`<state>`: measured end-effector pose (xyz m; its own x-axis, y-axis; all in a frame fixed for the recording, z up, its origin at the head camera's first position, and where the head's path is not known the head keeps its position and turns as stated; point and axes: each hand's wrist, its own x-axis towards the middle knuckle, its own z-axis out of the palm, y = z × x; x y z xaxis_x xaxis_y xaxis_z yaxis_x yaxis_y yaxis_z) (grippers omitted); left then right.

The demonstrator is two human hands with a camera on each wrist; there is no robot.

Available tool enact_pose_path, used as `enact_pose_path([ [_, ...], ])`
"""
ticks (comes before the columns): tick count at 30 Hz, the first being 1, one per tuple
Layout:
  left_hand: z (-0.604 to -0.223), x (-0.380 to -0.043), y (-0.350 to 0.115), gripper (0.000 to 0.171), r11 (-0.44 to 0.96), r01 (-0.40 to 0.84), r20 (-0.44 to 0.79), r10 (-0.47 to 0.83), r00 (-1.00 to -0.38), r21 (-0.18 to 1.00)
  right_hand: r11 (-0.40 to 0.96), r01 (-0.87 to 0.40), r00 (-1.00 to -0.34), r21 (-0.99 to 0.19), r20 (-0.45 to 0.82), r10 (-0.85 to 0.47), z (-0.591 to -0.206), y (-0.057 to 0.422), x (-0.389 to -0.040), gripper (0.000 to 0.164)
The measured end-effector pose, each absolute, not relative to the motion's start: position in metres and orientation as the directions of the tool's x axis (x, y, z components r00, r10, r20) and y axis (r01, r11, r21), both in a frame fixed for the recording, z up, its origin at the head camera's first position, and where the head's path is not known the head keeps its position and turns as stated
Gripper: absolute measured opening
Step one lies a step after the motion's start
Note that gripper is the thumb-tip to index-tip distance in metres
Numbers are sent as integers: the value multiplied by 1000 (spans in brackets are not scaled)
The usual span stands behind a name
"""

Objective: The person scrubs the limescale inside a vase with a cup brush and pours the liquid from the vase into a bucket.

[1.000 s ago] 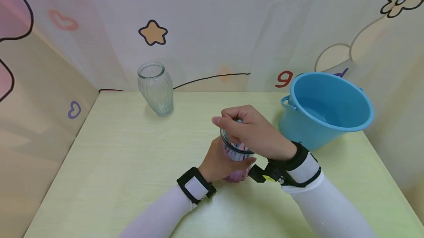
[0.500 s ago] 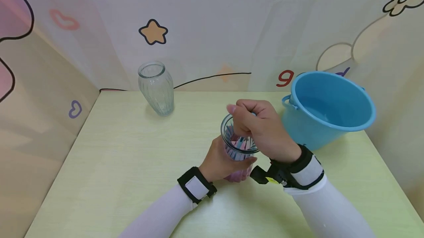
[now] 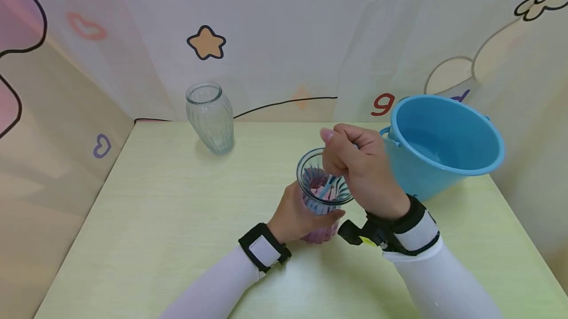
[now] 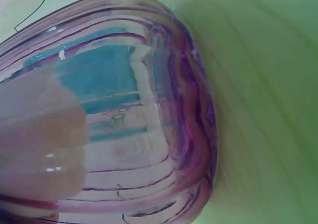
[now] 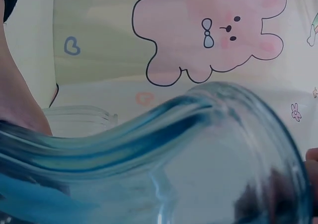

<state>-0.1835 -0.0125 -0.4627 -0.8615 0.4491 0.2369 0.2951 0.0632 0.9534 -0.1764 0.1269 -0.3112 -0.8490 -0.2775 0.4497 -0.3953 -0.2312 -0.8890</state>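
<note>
A glass vase (image 3: 320, 207), bluish at the mouth and pink-purple lower down, stands in the middle of the table. My left hand (image 3: 290, 216) grips it around the lower body, thumb toward the front. Over the right side of its mouth, my right hand (image 3: 361, 168) is curled round a thin light blue stick (image 3: 327, 187) that slants down into the vase; the fist hides its upper part, and I cannot tell what kind of tool it is. The left wrist view shows the vase's purple base (image 4: 194, 119) close up, the right wrist view its clear bluish neck (image 5: 134, 149).
A clear ribbed glass vase (image 3: 210, 122) stands at the back left of the table (image 3: 155, 210). At the back right, just beyond my right hand, is a light blue bucket (image 3: 399, 171). A printed curtain (image 3: 275, 38) closes off the back.
My right hand has moved right and farther back with the stick, uncovering more of the vase's mouth. The left hand and the vase have stayed in place.
</note>
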Motion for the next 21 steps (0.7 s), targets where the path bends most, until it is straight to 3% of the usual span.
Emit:
enact_pose_path([
  [21, -461, -184, -11, 77, 98, 321, 246, 450, -859, 942, -387, -441, -814, -810, 542, -207, -288, 142, -169, 44],
])
